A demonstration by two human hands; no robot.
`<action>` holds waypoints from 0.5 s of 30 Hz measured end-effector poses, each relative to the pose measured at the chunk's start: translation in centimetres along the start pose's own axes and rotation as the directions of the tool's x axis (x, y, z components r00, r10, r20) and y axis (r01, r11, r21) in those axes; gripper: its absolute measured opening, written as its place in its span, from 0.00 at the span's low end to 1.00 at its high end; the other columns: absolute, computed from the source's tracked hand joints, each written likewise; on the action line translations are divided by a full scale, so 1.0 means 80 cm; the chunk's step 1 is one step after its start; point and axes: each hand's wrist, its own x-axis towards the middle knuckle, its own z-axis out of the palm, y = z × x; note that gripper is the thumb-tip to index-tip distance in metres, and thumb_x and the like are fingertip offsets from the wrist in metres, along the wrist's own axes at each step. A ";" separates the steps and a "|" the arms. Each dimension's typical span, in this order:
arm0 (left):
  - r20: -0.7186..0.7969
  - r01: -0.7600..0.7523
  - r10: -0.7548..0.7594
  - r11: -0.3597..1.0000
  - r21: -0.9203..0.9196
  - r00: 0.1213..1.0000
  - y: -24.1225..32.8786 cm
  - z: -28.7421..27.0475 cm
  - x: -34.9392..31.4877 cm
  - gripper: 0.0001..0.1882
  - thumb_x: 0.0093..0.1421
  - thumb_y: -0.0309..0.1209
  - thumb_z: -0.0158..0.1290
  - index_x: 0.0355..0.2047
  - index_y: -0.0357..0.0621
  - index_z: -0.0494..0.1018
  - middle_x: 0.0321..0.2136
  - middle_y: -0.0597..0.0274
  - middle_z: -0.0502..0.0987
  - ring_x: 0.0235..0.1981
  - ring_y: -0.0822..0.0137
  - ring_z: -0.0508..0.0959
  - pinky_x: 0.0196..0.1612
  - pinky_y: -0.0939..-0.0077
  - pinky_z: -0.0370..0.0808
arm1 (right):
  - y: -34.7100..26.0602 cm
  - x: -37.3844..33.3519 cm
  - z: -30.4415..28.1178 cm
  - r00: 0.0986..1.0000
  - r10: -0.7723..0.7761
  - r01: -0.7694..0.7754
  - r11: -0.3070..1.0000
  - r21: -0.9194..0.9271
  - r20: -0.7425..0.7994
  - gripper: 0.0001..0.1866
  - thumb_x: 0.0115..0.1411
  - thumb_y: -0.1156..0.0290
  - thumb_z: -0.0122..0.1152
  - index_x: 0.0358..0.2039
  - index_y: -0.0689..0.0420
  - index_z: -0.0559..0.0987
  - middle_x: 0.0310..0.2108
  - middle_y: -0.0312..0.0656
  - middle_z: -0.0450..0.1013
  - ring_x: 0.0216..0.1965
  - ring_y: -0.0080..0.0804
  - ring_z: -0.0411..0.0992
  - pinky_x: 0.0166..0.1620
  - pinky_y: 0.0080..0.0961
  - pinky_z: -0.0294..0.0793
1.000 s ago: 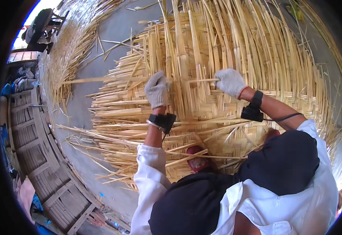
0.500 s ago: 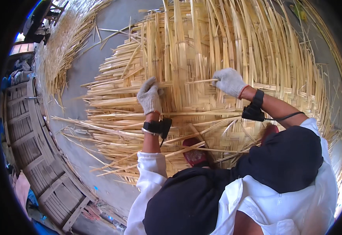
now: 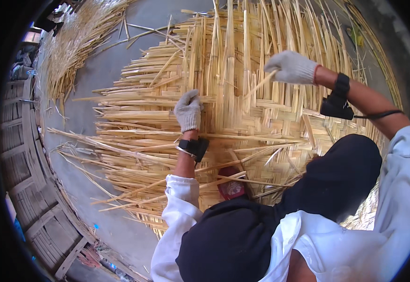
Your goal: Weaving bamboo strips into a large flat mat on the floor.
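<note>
A large woven mat of pale yellow split-reed strips (image 3: 280, 123) spreads on the floor in front of me, with many loose lengthwise ends fanning out at its far side. My left hand (image 3: 187, 111), in a whitish knit glove, is closed at the mat's middle left around a crosswise reed strip (image 3: 207, 99), whose end pokes out to the right of the fingers. Higher and to the right, my gloved right hand (image 3: 292, 68) pinches a reed strip (image 3: 260, 85) that slants down to the left toward the upright strips. Its lower end merges with the weave.
My shoe (image 3: 232, 188) stands on the mat's near part. Another spread of reeds (image 3: 80, 42) lies at the far left on the grey floor (image 3: 99, 70). A slatted wooden frame (image 3: 31, 174) runs along the left. Long reeds (image 3: 378, 49) lie along the far right.
My right hand has moved up and to the right, and its strip now slants instead of lying level. My left hand has shifted slightly right. The view has shifted a little.
</note>
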 end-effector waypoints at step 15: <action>0.351 -0.005 0.002 1.000 0.006 0.936 0.020 -0.085 -0.003 0.10 0.47 0.17 0.45 0.24 0.36 0.77 0.27 0.60 0.78 0.29 0.70 0.78 0.36 0.79 0.74 | -0.157 0.136 0.122 0.952 -0.154 0.265 0.846 0.462 -0.264 0.16 0.43 0.60 0.59 0.30 0.57 0.81 0.33 0.50 0.74 0.36 0.45 0.72 0.41 0.34 0.71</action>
